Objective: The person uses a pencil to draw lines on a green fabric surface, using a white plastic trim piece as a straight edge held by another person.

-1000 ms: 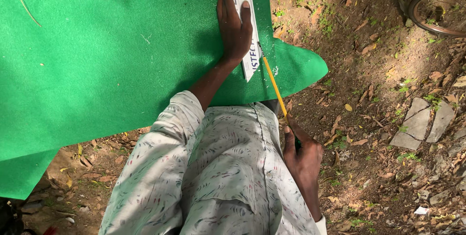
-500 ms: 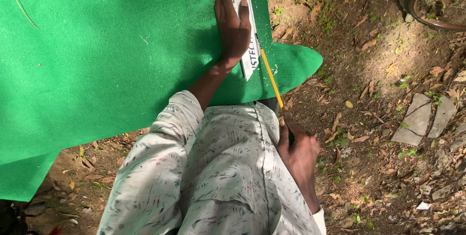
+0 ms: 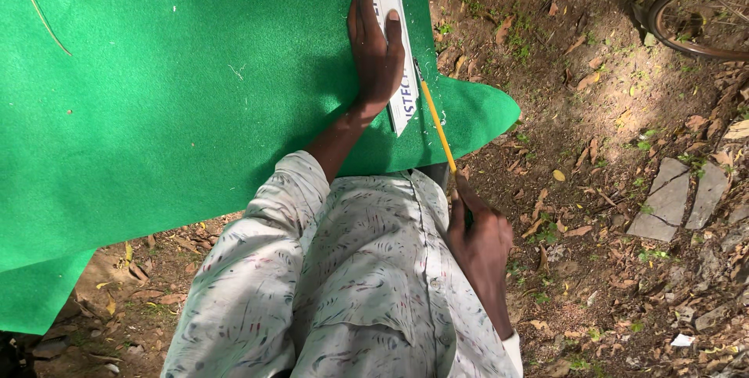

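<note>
Here, left hand (image 3: 377, 50) flat on white ruler (image 3: 388, 3) over green felt (image 3: 172, 97), right hand (image 3: 480, 241) clenched around yellow pencil (image 3: 437, 128)

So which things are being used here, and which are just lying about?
In use:
left hand pressing flat white ruler
right hand holding thin yellow pencil
big green felt sheet

Lying about:
grey stone slabs
bicycle wheel
dry brown leaves

This is looking like an outdoor work spot, not a room: bare soil (image 3: 593, 113) strewn with dry leaves (image 3: 559, 176) is lying underfoot, flat stones (image 3: 677, 198) are sitting in it (sun dappling them), and a bicycle wheel (image 3: 686, 15) is standing nearby.
</note>
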